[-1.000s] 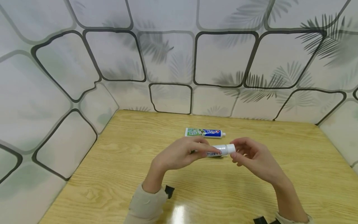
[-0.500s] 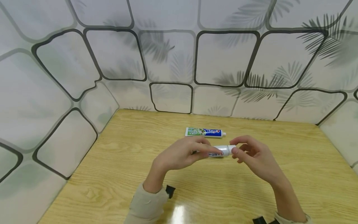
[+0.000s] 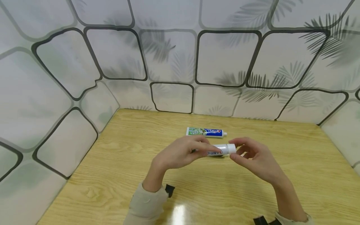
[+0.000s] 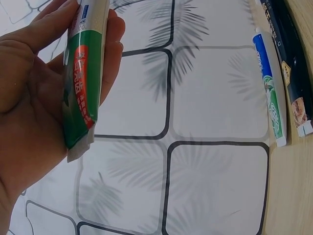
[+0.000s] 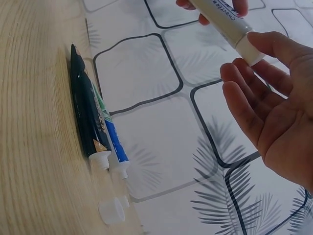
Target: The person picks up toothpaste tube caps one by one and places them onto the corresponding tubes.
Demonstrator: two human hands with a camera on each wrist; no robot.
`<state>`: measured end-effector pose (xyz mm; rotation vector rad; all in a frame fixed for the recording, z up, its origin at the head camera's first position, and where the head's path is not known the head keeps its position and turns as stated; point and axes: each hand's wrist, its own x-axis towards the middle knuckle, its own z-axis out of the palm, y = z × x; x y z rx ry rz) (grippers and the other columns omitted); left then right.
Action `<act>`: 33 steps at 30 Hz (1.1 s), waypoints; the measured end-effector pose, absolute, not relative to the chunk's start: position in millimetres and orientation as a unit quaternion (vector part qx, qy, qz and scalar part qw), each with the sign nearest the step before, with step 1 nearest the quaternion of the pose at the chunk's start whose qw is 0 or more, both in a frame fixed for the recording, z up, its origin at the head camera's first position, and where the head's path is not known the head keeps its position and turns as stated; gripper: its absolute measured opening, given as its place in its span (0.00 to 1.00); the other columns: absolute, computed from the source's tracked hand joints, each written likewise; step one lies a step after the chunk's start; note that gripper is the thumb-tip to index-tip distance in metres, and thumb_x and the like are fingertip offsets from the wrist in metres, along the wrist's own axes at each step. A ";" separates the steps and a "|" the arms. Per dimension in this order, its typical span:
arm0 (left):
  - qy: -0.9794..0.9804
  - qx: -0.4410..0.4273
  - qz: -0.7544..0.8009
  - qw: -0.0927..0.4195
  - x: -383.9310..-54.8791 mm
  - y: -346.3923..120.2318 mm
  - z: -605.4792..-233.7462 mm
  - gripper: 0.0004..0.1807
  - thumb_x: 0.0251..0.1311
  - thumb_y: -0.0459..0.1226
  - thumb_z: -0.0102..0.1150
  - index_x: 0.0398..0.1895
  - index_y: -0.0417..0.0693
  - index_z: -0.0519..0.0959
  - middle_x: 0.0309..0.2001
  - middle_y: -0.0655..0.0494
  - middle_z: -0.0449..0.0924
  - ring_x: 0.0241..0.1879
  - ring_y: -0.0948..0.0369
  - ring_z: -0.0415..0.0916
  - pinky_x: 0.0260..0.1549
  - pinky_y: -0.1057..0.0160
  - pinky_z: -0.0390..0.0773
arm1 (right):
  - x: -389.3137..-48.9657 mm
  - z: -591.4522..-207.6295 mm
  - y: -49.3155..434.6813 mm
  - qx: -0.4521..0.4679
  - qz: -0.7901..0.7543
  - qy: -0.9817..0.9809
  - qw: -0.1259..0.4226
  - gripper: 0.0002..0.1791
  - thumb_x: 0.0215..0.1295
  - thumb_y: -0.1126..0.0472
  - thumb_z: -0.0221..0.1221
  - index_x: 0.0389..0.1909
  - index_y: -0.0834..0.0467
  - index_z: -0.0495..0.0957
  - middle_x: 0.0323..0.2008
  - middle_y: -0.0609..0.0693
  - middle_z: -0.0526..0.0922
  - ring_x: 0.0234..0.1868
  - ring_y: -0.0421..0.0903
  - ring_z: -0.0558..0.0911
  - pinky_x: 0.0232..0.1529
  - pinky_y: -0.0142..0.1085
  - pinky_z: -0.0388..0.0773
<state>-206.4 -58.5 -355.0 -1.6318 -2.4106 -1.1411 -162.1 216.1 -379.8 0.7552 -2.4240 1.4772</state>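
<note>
My left hand [image 3: 182, 153] grips a toothpaste tube [image 4: 84, 83], white toward the neck with a green lower end and a red label patch. The tube is held up level over the table, its white screw cap [image 3: 232, 148] pointing right. My right hand [image 3: 256, 159] is at that cap, with the thumb on its side in the right wrist view and the index finger at its far side. The other right fingers [image 5: 242, 95] are loosely bent below the cap. In the head view my left fingers cover much of the tube.
Behind the hands, a blue and green toothpaste tube [image 3: 206, 132] lies on the wooden table [image 3: 118, 175]. Beside it, a black tube [image 5: 88, 107] shows in both wrist views. A loose white cap [image 5: 111, 211] lies near their nozzle ends. Patterned panels [image 3: 171, 56] stand behind the table.
My right thumb and fingers closed over the cap half a second ago and now sit wider around it, so more of the cap shows. The left hand keeps its grip, shifting slightly.
</note>
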 end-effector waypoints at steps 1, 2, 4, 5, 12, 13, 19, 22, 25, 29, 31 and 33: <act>-0.771 -0.521 -0.365 0.006 -206.5 -58.9 -355.1 0.19 0.69 0.31 0.57 0.59 0.55 0.82 0.45 0.62 0.79 0.37 0.67 0.69 0.38 0.70 0.72 | -162.4 -380.0 215.7 0.256 0.500 -0.821 0.101 0.19 0.60 0.73 0.65 0.53 0.59 0.79 0.38 0.46 0.83 0.32 0.41 0.82 0.28 0.34 0.79; -0.772 -0.520 -0.365 0.005 -206.6 -59.2 -355.2 0.19 0.70 0.31 0.56 0.59 0.56 0.82 0.45 0.62 0.79 0.38 0.67 0.69 0.39 0.70 0.72 | -162.7 -380.1 215.4 0.256 0.500 -0.822 0.099 0.19 0.61 0.73 0.65 0.53 0.59 0.79 0.38 0.46 0.83 0.33 0.41 0.82 0.28 0.33 0.78; -0.772 -0.520 -0.366 0.003 -206.7 -59.8 -355.4 0.19 0.70 0.31 0.56 0.60 0.56 0.82 0.45 0.62 0.79 0.38 0.67 0.69 0.39 0.70 0.72 | -163.5 -380.2 215.0 0.256 0.500 -0.821 0.097 0.18 0.61 0.73 0.65 0.53 0.60 0.79 0.37 0.47 0.83 0.33 0.41 0.81 0.27 0.33 0.78; -0.771 -0.520 -0.366 0.003 -206.8 -60.1 -355.5 0.19 0.70 0.31 0.56 0.60 0.55 0.82 0.45 0.62 0.79 0.37 0.67 0.69 0.38 0.70 0.72 | -163.9 -380.3 214.9 0.255 0.501 -0.821 0.096 0.18 0.62 0.73 0.64 0.53 0.60 0.79 0.36 0.47 0.83 0.33 0.41 0.81 0.27 0.33 0.78; -0.767 -0.525 -0.369 0.002 -207.6 -60.9 -355.8 0.19 0.70 0.31 0.56 0.60 0.54 0.81 0.45 0.61 0.79 0.38 0.68 0.71 0.40 0.71 0.73 | -165.8 -381.0 213.4 0.252 0.518 -0.812 0.090 0.19 0.63 0.75 0.62 0.55 0.64 0.76 0.39 0.46 0.81 0.31 0.41 0.82 0.27 0.35 0.80; -0.766 -0.526 -0.370 0.001 -207.8 -60.9 -355.9 0.19 0.70 0.31 0.56 0.60 0.54 0.81 0.45 0.61 0.79 0.39 0.68 0.71 0.40 0.71 0.73 | -166.1 -380.9 213.0 0.252 0.521 -0.810 0.092 0.20 0.63 0.75 0.62 0.55 0.64 0.76 0.40 0.45 0.80 0.30 0.42 0.82 0.27 0.35 0.80; -0.765 -0.530 -0.367 0.005 -208.3 -60.6 -356.0 0.19 0.70 0.31 0.56 0.60 0.54 0.81 0.46 0.61 0.80 0.39 0.69 0.71 0.40 0.71 0.73 | -167.2 -380.2 211.8 0.255 0.526 -0.804 0.106 0.19 0.62 0.77 0.61 0.53 0.65 0.76 0.42 0.43 0.81 0.29 0.42 0.83 0.27 0.34 0.80; -0.766 -0.529 -0.365 0.007 -208.2 -60.6 -355.4 0.19 0.70 0.31 0.56 0.60 0.54 0.81 0.46 0.61 0.80 0.39 0.69 0.71 0.40 0.71 0.73 | -166.5 -379.6 211.5 0.254 0.525 -0.805 0.106 0.17 0.63 0.77 0.61 0.51 0.63 0.78 0.37 0.45 0.83 0.28 0.43 0.83 0.27 0.35 0.81; -0.770 -0.524 -0.364 0.007 -208.0 -60.9 -355.1 0.19 0.70 0.31 0.56 0.60 0.55 0.81 0.47 0.61 0.80 0.38 0.68 0.71 0.39 0.71 0.73 | -165.0 -379.8 211.7 0.253 0.521 -0.809 0.104 0.18 0.61 0.76 0.63 0.51 0.61 0.79 0.36 0.46 0.83 0.28 0.42 0.83 0.27 0.34 0.79; -0.777 -0.516 -0.361 0.007 -207.6 -61.8 -355.0 0.18 0.70 0.32 0.57 0.59 0.57 0.82 0.47 0.62 0.80 0.38 0.68 0.71 0.39 0.70 0.73 | -164.0 -381.3 212.8 0.261 0.512 -0.812 0.101 0.21 0.58 0.76 0.65 0.53 0.61 0.79 0.39 0.46 0.83 0.31 0.42 0.82 0.27 0.33 0.78; -0.779 -0.514 -0.360 0.007 -207.5 -62.2 -354.8 0.18 0.70 0.32 0.57 0.59 0.57 0.82 0.47 0.62 0.80 0.38 0.68 0.71 0.40 0.70 0.73 | -164.1 -382.1 213.2 0.268 0.511 -0.811 0.098 0.22 0.58 0.77 0.65 0.53 0.61 0.78 0.38 0.47 0.83 0.31 0.41 0.82 0.26 0.33 0.78; -0.779 -0.512 -0.360 0.008 -207.5 -62.7 -354.9 0.18 0.69 0.32 0.57 0.59 0.57 0.82 0.46 0.62 0.80 0.39 0.68 0.71 0.40 0.70 0.73 | -164.5 -382.6 213.3 0.272 0.512 -0.809 0.096 0.22 0.58 0.77 0.65 0.53 0.61 0.78 0.37 0.47 0.83 0.31 0.41 0.82 0.26 0.32 0.77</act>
